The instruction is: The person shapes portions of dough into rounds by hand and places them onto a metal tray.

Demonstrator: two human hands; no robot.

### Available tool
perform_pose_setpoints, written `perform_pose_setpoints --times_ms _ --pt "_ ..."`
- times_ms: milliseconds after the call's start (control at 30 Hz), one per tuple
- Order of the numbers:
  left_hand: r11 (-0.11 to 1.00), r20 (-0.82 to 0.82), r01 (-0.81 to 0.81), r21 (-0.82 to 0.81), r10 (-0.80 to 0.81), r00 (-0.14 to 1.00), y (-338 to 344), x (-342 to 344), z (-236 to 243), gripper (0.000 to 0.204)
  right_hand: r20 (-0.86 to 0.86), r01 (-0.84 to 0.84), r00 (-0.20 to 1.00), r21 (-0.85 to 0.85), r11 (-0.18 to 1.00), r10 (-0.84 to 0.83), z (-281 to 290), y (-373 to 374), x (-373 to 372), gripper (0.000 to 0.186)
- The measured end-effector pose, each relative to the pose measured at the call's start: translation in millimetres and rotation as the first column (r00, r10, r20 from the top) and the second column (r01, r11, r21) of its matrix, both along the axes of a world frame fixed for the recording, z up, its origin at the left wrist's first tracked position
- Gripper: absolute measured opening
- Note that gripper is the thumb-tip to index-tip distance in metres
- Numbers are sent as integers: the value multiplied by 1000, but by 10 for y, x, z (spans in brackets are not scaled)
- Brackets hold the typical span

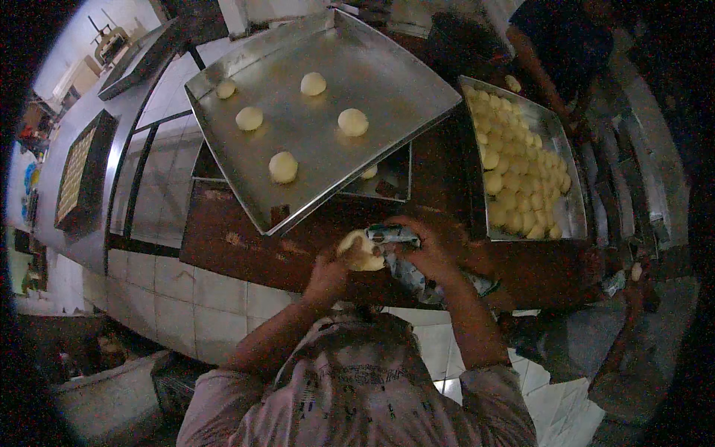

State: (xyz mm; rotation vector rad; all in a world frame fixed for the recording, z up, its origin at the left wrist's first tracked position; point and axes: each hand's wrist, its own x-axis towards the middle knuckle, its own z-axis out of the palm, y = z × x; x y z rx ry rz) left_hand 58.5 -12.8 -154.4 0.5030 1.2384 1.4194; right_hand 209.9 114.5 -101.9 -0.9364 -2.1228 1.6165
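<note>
My left hand holds a flattened round of pale dough near the table's front edge, its fingers curled around the dough's side. My right hand is closed around a crumpled plastic bag with a silvery and dark print. The upper end of the bag points at the dough and is very close to it; I cannot tell whether they touch. Just beyond my hands is a large metal tray with several smooth dough balls spaced apart on it.
A second tray at the right is crowded with dough balls. Another tray lies partly under the large one. Two other people are near: one at the far right, one at the near right. A filled tray stands at the left.
</note>
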Motion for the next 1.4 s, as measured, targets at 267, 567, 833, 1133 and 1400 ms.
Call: perform_pose_setpoints --times_ms 267,567,833,1133,1400 --pt "983 104 -73 -169 92 990 -368 -317 45 48 266 -30 964 219 975 -31 -101 -186 -146 41" --pt "985 295 -131 -110 158 942 -486 -305 259 54 364 -165 930 286 944 53 -88 -219 -181 41" --pt "910 88 74 409 -120 989 -727 -421 753 72 142 -195 980 560 806 138 624 -415 -325 79" --pt "960 -438 150 237 -33 898 -477 -212 1088 64 -229 10 952 685 728 202 876 -340 -396 52" --pt "951 -722 171 259 73 688 -242 -326 1130 48 -232 85 959 786 613 165 688 -596 -369 38"
